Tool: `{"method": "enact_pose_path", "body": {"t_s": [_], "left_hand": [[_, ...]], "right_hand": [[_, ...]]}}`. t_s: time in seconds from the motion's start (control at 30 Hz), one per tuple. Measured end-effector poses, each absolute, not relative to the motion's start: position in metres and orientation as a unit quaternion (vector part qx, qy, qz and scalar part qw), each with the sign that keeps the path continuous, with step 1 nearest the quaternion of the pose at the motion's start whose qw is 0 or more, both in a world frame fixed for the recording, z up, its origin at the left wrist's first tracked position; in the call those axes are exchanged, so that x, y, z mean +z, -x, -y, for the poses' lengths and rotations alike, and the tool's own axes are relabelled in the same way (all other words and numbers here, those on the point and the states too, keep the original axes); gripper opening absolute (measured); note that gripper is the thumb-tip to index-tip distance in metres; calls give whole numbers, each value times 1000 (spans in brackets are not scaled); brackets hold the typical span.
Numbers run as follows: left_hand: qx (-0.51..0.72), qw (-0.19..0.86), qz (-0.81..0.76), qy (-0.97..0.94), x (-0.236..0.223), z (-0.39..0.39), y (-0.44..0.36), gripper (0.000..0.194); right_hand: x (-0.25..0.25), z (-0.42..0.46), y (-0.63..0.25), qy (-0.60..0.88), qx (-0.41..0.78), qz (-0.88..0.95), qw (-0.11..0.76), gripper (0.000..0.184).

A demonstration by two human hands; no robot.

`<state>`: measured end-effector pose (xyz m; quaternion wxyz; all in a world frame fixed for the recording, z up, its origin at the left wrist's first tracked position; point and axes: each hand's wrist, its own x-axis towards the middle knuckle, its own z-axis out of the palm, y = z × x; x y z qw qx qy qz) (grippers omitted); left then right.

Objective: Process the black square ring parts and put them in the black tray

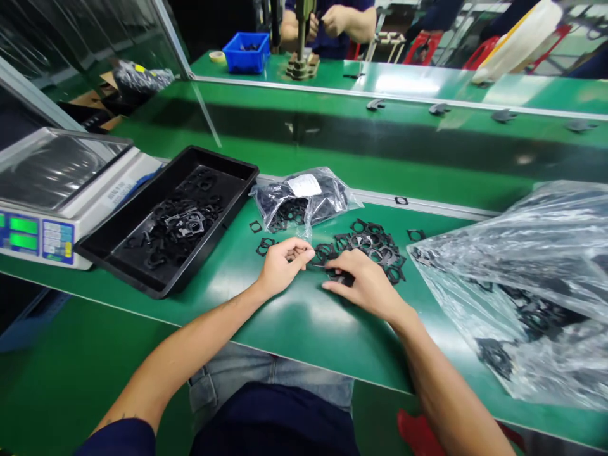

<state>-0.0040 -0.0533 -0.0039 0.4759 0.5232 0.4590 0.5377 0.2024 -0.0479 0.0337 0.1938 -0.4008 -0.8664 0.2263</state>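
Note:
My left hand is closed in a pinch above the green table; a thin sliver shows by its fingertips, too small to name. To its right, my right hand curls thumb and fingers around a black plastic part, partly hidden by the fingers. Just beyond both hands lies a loose pile of flat black ring-shaped parts. A clear plastic bag of similar black parts, with a white label, rests behind the left hand. A few single rings lie apart from the pile.
On the left, a black tray holds many black parts beside a digital scale. A large clear bag with black parts covers the right side. Across the divider are a blue bin, curved dark pieces and a co-worker's hands.

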Motion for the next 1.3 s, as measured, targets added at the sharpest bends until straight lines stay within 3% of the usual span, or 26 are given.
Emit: {"method": "enact_pose_path", "body": {"t_s": [0.07, 0.17, 0.37, 0.53, 0.63, 0.77, 0.9, 1.0, 1.1, 1.3], "left_hand": [[550, 465, -472, -509, -4, 50, 4, 33], [564, 440, -492, -496, -2, 46, 7, 37], [591, 371, -503, -510, 22, 57, 37, 32], [570, 150, -607, -532, 56, 76, 117, 25], [504, 27, -683, -528, 65, 83, 179, 22], [318, -27, -761, -565, 62, 90, 232, 19], [327, -134, -729, -586, 57, 97, 216, 20], [342, -69, -641, -684, 49, 99, 169, 17], [277, 46, -526, -803, 31, 92, 120, 18], [149, 112, -502, -844, 5, 74, 81, 11]], "right_hand": [[33, 47, -203, 378, 161, 905, 110, 12], [28, 48, -199, 363, 113, 922, 74, 13], [22, 47, -200, 413, 56, 892, 178, 17], [14, 40, -205, 439, 46, 879, 182, 14], [9, 38, -205, 438, 60, 876, 194, 16], [8, 37, -202, 443, 75, 855, 258, 22], [14, 39, -199, 465, 129, 792, 373, 18], [19, 41, -196, 478, 241, 722, 439, 16], [21, 42, -192, 472, 386, 638, 469, 26], [18, 41, -187, 445, 519, 542, 489, 43]]}}
